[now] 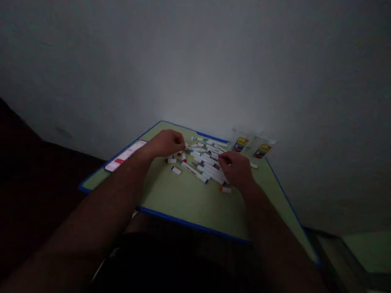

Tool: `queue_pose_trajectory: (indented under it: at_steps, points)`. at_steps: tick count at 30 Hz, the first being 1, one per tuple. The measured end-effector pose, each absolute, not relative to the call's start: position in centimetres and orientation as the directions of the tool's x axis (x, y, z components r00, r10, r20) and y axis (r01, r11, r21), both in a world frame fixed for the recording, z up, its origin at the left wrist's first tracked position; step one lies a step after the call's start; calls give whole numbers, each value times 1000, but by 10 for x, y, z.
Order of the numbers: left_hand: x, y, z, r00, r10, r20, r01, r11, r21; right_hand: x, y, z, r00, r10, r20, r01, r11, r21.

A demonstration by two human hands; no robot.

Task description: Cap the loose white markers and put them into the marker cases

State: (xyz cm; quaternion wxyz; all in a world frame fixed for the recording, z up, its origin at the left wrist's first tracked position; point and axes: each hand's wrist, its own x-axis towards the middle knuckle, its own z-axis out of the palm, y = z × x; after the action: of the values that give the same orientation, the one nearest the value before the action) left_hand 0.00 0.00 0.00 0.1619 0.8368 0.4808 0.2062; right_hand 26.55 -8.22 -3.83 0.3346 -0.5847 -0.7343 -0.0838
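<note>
A loose pile of white markers (pixel 210 167) lies on a pale green table, uncapped pens mixed with separate caps. My left hand (pixel 169 142) is closed in a pinch at the pile's left side, with something small and white at its fingertips that I cannot make out. On the right of the pile, my right hand (pixel 235 166) pinches the end of a white marker (pixel 215 156). One marker with a dark end (pixel 194 173) lies slanted in front. Near it are a dark-rimmed cap (pixel 176 170) and an orange-rimmed cap (pixel 225 189).
A phone with a lit screen (pixel 124 158) rests at the table's left edge. Two clear plastic packs with yellow and red labels (pixel 240 144) stand at the back right by the grey wall (pixel 195 73). Blue trim (pixel 189 224) borders the table (pixel 183 201). The light is dim.
</note>
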Motion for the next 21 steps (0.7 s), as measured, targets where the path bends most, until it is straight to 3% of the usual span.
queue_pose_trajectory:
  at_steps: [4,10,16,21]
  points:
    - [-10,-2,-1,642,767,9,675,-570,468,257,-88,-40,-128,798,589,906,336,-257]
    - [-11,-6,-7,726,679,-106,649,-628,429,253,-94,-39,-166,802,574,912,346,-220]
    - [-2,-14,-12,724,669,-169,684,-665,301,248,-96,-39,-214,813,542,923,349,-160]
    - [0,-17,-14,714,691,-113,692,-672,264,242,-97,-41,-248,825,508,913,374,-163]
